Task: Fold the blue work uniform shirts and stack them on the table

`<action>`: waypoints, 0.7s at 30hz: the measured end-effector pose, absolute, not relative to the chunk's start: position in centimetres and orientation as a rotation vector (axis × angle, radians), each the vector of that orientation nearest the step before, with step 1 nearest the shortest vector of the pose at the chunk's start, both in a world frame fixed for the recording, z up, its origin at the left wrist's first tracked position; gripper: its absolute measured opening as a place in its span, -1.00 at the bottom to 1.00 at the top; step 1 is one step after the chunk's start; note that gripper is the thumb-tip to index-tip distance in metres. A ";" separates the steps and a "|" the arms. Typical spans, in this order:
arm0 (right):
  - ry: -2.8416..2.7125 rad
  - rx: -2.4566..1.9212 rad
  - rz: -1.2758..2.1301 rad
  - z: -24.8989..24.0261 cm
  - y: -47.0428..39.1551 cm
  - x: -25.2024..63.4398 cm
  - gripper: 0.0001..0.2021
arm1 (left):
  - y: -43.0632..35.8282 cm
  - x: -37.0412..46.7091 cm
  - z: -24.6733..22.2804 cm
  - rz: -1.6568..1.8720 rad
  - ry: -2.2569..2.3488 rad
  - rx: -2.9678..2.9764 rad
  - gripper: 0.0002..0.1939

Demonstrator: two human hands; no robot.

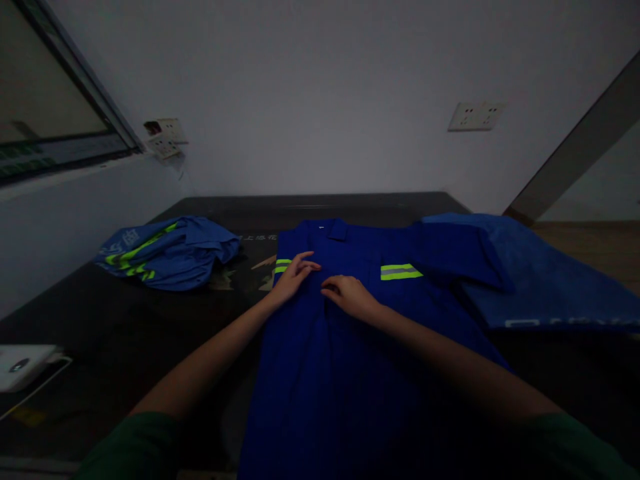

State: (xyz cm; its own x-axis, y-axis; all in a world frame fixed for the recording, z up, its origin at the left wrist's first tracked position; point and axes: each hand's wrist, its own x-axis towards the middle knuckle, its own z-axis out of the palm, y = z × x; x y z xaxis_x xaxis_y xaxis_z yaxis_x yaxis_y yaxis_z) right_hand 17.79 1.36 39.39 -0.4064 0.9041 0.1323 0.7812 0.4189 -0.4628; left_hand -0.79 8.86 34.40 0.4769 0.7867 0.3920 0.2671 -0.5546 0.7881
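Note:
A dark blue short-sleeved work shirt [300, 360] lies front up, its collar at the far end and its lower part toward me. Yellow-green and grey reflective bands cross its chest. My left hand [294, 275] is over the chest on the left side, fingers stretched and apart. Just right of the front opening, my right hand [353, 297] is curled, thumb and fingertips close together at the cloth. Whatever lies between those fingertips is too small and dark to make out. The right sleeve is spread outward; the left sleeve is not visible.
On the dark table [165, 340], a crumpled blue garment [205, 250] with yellow-green bands lies at left. Flat blue material [540, 280] with white marking extends past the right edge. A white device [25, 367] with a cable sits at left. Wall sockets [475, 117] are behind.

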 end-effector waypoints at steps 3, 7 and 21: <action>-2.421 -1.531 0.333 39.6 2.6 15.1 -0.70 | 10.8 -0.9 33.9 1.033 1.150 2.241 -0.65; -2.488 -1.681 0.386 39.6 4.1 13.3 -0.68 | 11.8 -0.6 33.0 0.914 1.267 2.371 -0.65; -2.426 -1.858 0.495 39.8 3.3 14.9 -0.66 | 11.5 0.2 33.1 0.457 1.464 2.598 -0.45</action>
State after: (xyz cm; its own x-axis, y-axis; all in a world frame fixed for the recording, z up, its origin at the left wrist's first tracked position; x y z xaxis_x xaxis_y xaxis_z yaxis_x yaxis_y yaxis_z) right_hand 14.91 3.33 39.80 -0.2789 0.9476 -0.1558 0.9329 0.2289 -0.2780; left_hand 0.17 11.48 33.13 0.4849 0.8516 0.1993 0.8139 -0.5228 0.2535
